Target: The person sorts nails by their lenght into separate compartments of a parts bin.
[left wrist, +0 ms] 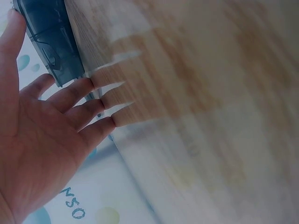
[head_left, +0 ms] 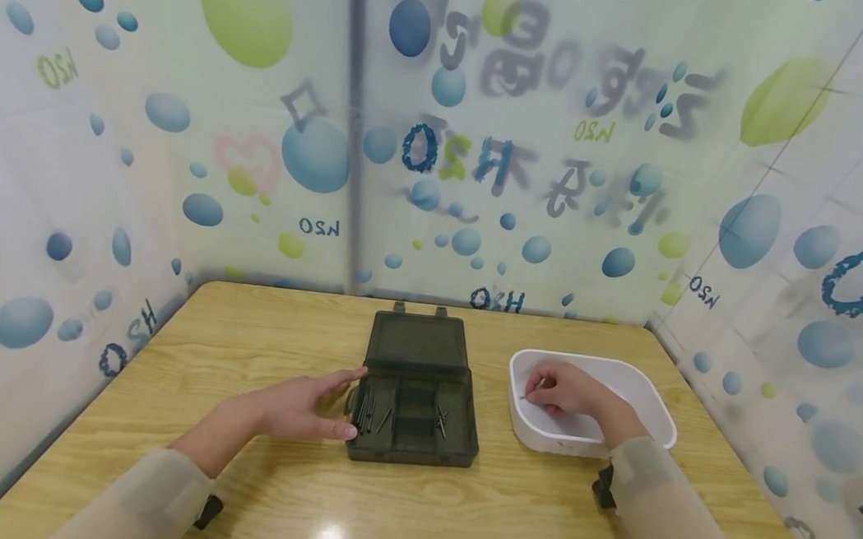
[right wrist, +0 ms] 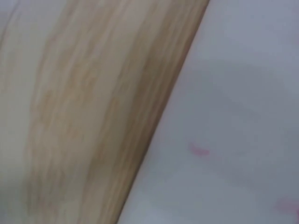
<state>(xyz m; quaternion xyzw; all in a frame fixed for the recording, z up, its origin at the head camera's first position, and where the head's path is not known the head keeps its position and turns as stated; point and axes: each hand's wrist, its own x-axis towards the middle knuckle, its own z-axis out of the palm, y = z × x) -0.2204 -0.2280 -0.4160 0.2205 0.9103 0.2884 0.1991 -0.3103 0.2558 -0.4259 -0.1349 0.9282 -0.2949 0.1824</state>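
A dark see-through storage box [head_left: 412,458] lies on the table with its lid [head_left: 418,341] folded back. Thin metal pieces [head_left: 367,412] stand grouped in its left compartment, and a few more [head_left: 441,421] lie on the right side. My left hand [head_left: 293,409] is beside the box's left edge, thumb and fingertips right at it and fingers spread; the left wrist view shows the palm [left wrist: 46,135]. Inside a white plastic basin [head_left: 646,406], my right hand [head_left: 568,389] pinches a small thin metal piece [head_left: 523,397]. The right wrist view shows only the basin's wall [right wrist: 233,116] and table, not the hand.
The wooden table [head_left: 276,499] ends at a patterned curtain [head_left: 437,179] behind it and curtains at both sides. The basin stands to the right of the box, with a strip of tabletop between them.
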